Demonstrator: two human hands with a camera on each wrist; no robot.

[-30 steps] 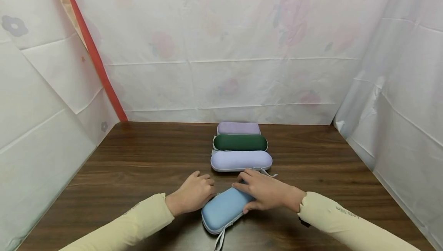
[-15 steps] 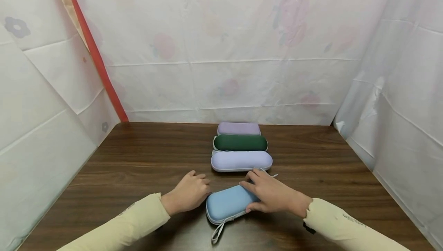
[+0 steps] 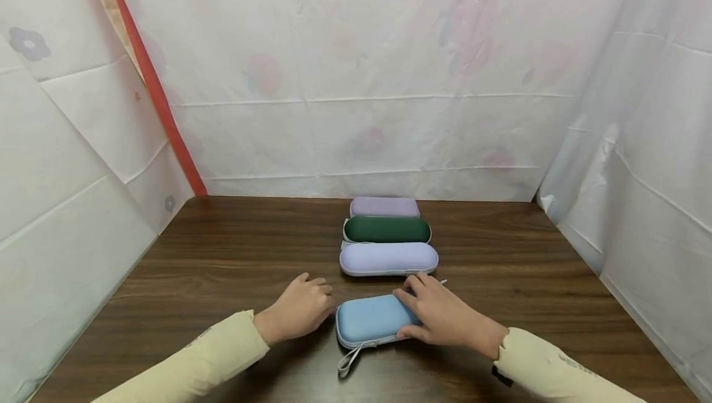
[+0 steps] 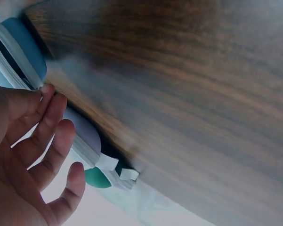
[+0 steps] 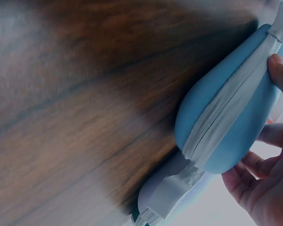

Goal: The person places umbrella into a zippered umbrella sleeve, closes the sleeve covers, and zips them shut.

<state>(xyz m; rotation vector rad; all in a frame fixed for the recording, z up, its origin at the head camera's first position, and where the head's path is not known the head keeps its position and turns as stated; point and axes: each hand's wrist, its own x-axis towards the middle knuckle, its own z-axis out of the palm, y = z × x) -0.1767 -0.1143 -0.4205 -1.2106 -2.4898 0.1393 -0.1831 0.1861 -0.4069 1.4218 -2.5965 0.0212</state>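
Note:
A light blue zip-up glasses case (image 3: 367,319) lies on the table in the head view, its wrist loop (image 3: 349,361) hanging toward the near side. My right hand (image 3: 447,313) grips its right end, thumb on the near side and fingers over the far side. At the left end is my left hand (image 3: 297,307). In the left wrist view its thumb and index fingertip meet at the zipper (image 4: 12,59), pinching what seems to be the zipper pull, which the fingers hide. A dark gap shows between the zipper bands there. At the right end the zipper (image 5: 226,106) is closed.
Behind the blue case, a lilac case (image 3: 389,259), a dark green case (image 3: 386,229) and a purple case (image 3: 384,206) lie in a row. The brown wooden table (image 3: 239,248) is enclosed by white patterned sheets (image 3: 356,81) at the back and sides.
The blue case has turned and shifted slightly right and away, so it lies nearer parallel to the row. My left hand has moved a little left, my right hand a little right.

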